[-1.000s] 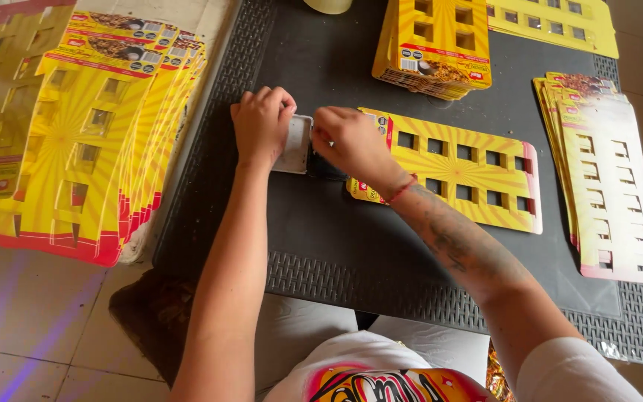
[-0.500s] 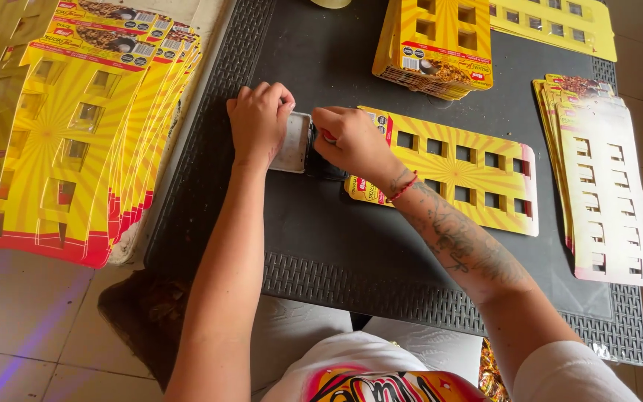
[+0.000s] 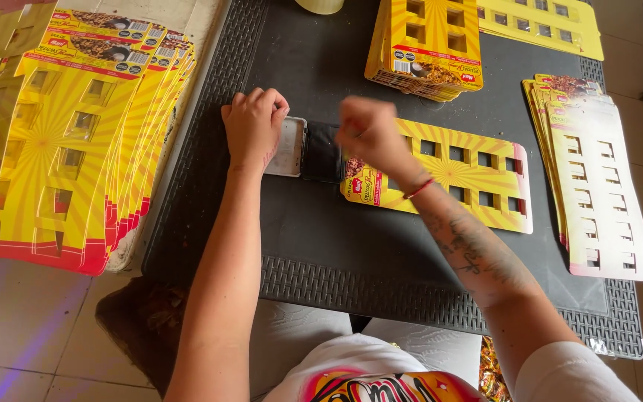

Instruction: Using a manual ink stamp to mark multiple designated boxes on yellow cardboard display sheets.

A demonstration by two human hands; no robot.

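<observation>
A yellow card sheet (image 3: 455, 175) with square cut-outs lies flat on the dark table (image 3: 321, 246). At its left end sits a small tool (image 3: 306, 149) with a grey part and a black part. My left hand (image 3: 253, 126) rests on the grey part, fingers curled over its far edge. My right hand (image 3: 370, 134) is a closed fist, blurred, raised just above the card's left end and the black part. Nothing shows inside the fist.
A fanned stack of yellow cards (image 3: 76, 134) lies at the left on the floor side. Another yellow stack (image 3: 429, 45) stands at the table's far middle, more sheets (image 3: 545, 26) behind it. A pale, face-down stack (image 3: 589, 171) lies at the right.
My right hand has lifted off the tool and card into a raised fist. My left hand stays on the grey part. The card has not moved.
</observation>
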